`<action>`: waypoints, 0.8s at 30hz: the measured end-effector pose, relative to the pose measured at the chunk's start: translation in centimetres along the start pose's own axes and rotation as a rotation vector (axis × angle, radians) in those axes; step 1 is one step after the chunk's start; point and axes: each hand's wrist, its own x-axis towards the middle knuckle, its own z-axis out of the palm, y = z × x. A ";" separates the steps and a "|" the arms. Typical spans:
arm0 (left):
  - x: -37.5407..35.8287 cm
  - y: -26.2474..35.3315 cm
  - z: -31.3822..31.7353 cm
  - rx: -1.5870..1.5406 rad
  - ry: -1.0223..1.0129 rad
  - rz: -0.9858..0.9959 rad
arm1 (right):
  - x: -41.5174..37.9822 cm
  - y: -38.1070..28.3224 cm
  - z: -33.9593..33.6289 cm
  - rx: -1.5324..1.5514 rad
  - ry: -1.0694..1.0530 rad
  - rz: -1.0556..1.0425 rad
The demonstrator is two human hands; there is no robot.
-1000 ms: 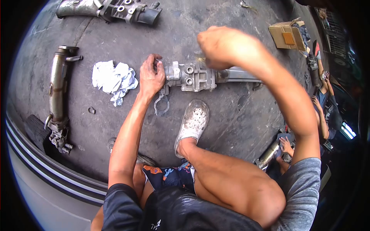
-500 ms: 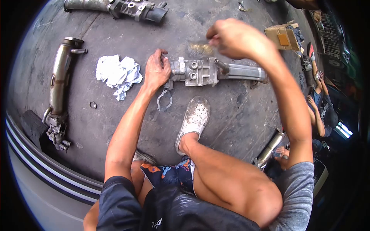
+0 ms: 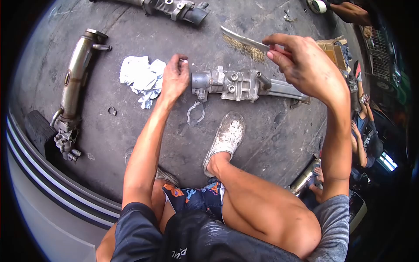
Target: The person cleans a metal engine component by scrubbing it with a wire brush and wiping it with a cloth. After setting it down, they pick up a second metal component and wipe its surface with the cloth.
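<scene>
My right hand (image 3: pixel 307 61) grips a wire brush (image 3: pixel 244 43) by its handle, holding it above the floor with the bristles facing down. Beneath the brush lies a metal engine part (image 3: pixel 238 85), which looks like an EGR cooler with a cast valve body and a ribbed right end. Just left of its dark round end is my left hand (image 3: pixel 176 77), fingers loosely curled and apart, with nothing visible in them. A crumpled white rag (image 3: pixel 140 76) rests to the left of that hand. Below the part, a ring clamp (image 3: pixel 196 113) lies on the floor.
A second cooler (image 3: pixel 74 83) lies at the left near a small clamp (image 3: pixel 112 111). Another engine part (image 3: pixel 174 11) is at the top. A cardboard box (image 3: pixel 331 50) stands behind my right hand. At the right, another person's hand (image 3: pixel 318 174) is by a metal cylinder (image 3: pixel 305 177).
My right hand has moved right and slightly down, lifting the wire brush clear of the engine part. My left hand has come away from the part's end. The view has shifted slightly.
</scene>
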 end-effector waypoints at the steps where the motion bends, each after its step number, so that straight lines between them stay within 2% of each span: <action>1: 0.2 -0.4 -0.6 -0.010 0.057 0.021 | 0.2 -0.3 0.7 0.041 -0.049 0.009; 3: 0.6 -0.6 -1.8 -0.039 0.151 0.034 | 1.3 -1.6 3.0 0.164 -0.187 0.083; 4: 1.1 0.0 -2.2 -0.072 0.175 0.027 | 3.0 -1.7 6.8 0.018 -0.331 0.045; 6: 2.1 1.3 -2.7 -0.136 0.200 0.023 | 6.6 -3.1 11.6 0.004 -0.440 -0.042; 8: 3.2 2.7 -3.6 -0.187 0.210 0.078 | 9.7 -4.9 10.1 -0.143 -0.456 -0.075; 10: 3.7 4.2 -5.3 -0.206 0.218 0.140 | 8.4 -7.6 3.7 -0.245 -0.438 -0.081; 12: 3.9 4.3 -7.0 -0.178 0.237 0.153 | 6.0 -8.1 -0.1 -0.203 -0.258 -0.107; 14: 4.0 3.6 -8.1 -0.192 0.283 0.153 | 4.7 -8.4 0.3 -0.194 -0.281 -0.036; 15: 4.0 3.4 -8.5 -0.215 0.304 0.145 | 4.4 -8.4 1.1 -0.188 -0.289 0.002; 16: 3.9 3.1 -8.8 -0.210 0.319 0.135 | 6.0 -8.8 4.1 -0.260 -0.512 0.029; 18: 4.1 3.0 -9.3 -0.194 0.325 0.132 | 9.2 -6.2 12.1 -0.261 -0.588 0.136; 20: 4.2 3.7 -10.2 -0.134 0.317 0.165 | 9.7 -6.8 10.4 -0.234 -0.511 0.072; 21: 3.7 3.7 -10.6 -0.107 0.315 0.166 | 8.8 -9.0 6.5 -0.236 -0.547 0.058; 22: 3.3 3.3 -10.9 -0.124 0.313 0.147 | 7.2 -8.0 6.4 -0.265 -0.349 -0.084; 23: 3.7 3.0 -11.4 -0.148 0.314 0.144 | 5.6 -8.6 4.6 -0.191 -0.301 -0.052; 24: 4.1 2.7 -11.9 -0.176 0.320 0.140 | 3.5 -8.1 4.0 -0.125 -0.103 -0.206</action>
